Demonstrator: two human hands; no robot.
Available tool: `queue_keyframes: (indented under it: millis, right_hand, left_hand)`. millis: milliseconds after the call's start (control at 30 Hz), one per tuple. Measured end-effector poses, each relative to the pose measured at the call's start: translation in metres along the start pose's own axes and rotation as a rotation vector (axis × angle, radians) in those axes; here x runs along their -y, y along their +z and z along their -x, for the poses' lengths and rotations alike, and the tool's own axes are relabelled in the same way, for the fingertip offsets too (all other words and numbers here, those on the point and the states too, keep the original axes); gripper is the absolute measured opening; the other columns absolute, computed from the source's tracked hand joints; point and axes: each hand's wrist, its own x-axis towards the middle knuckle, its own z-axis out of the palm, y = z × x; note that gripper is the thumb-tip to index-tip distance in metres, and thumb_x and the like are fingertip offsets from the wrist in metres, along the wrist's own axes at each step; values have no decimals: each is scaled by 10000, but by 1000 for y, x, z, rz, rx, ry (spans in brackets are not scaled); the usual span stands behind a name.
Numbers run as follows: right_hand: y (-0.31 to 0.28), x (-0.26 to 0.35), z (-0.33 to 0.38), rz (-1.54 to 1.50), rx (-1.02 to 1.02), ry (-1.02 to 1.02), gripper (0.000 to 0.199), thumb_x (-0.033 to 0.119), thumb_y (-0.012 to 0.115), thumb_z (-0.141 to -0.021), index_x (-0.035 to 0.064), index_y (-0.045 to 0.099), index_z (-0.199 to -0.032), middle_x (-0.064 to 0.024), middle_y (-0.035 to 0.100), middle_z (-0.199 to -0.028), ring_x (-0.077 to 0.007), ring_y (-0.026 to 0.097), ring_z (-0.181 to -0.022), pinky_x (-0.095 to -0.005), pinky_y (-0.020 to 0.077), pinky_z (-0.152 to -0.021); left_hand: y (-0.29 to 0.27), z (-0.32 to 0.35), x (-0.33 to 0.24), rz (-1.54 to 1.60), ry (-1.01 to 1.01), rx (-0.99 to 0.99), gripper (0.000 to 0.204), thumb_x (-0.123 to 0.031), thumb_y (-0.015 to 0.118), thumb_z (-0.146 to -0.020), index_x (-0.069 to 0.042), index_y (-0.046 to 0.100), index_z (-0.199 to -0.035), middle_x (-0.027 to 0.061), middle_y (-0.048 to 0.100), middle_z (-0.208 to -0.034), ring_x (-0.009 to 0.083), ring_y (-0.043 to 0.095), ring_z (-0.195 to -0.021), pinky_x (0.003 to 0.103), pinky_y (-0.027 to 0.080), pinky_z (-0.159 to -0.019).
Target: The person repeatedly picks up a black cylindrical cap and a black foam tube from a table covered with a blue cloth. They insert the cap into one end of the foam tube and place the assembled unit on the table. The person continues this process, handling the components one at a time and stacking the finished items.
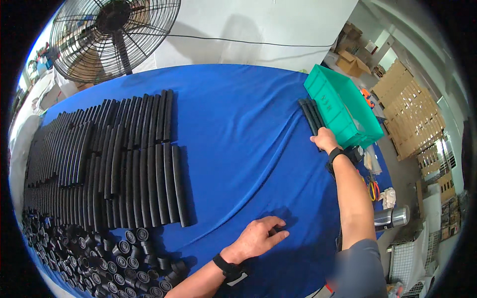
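Observation:
My right hand (326,140) reaches to the far right, its fingers curled around the near end of a black tube. That tube lies with a small group of black tubes (312,115) against the side of a green plastic crate (328,102). How many of them the fingers grip is hidden. My left hand (256,239) hovers low over the blue cloth (233,149) near the front, thumb and fingers apart, holding nothing. To its left are long rows of black tubes (164,184), and below them a heap of round black caps (114,263).
A large wire-caged fan (114,39) stands at the back left. Along the right edge lie yellow-handled scissors (373,189), a crumpled white cloth (387,197) and a metal flask (391,217). Stacked cardboard (410,111) stands beyond the table.

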Motion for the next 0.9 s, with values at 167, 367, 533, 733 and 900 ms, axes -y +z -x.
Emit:
queue_keyframes:
  millis: [167, 367, 533, 733, 900]
  right_hand:
    - [24, -19, -5, -89, -245, -61, 454, 340, 802, -838, -39, 672, -1054, -275, 709, -1032, -429, 687, -1014, -515, 547, -892]
    - [23, -73, 0, -614, -402, 77, 261, 213, 736, -897, -12, 620, -834, -142, 637, -655, -254, 614, -482, -367, 508, -455]
    - [39, -84, 32, -1162, 46, 268, 185, 24, 751, -831, -32, 588, -897, -94, 622, -716, -203, 616, -558, -373, 567, -500]
    - [67, -79, 25, -1426, -75, 179, 305, -70, 726, -796, -124, 520, -1014, -155, 632, -836, -248, 661, -692, -406, 626, -608]
    - [64, -67, 15, -1372, -33, 204, 276, -106, 655, -779, -107, 501, -1008, -171, 618, -839, -274, 660, -679, -414, 625, -609]
  left_hand:
    - [0, 0, -4, -35, -9, 23, 384, -276, 748, -932, 18, 676, -1168, 169, 723, -1042, 266, 730, -892, 374, 579, -759]
    - [0, 0, -5, -28, -19, 30, 371, -269, 754, -927, 9, 683, -1162, 160, 727, -1022, 253, 728, -890, 366, 578, -781]
    - [0, 1, -5, -46, -15, 15, 357, -266, 758, -924, 5, 696, -1148, 148, 732, -995, 248, 723, -872, 366, 573, -766]
    - [-1, 0, -10, -66, -26, 54, 371, -284, 754, -926, 2, 697, -1155, 150, 728, -996, 245, 715, -852, 363, 564, -751]
    - [0, 0, -7, -61, -44, 44, 373, -290, 749, -930, -1, 698, -1160, 148, 726, -1023, 244, 718, -873, 363, 563, -757]
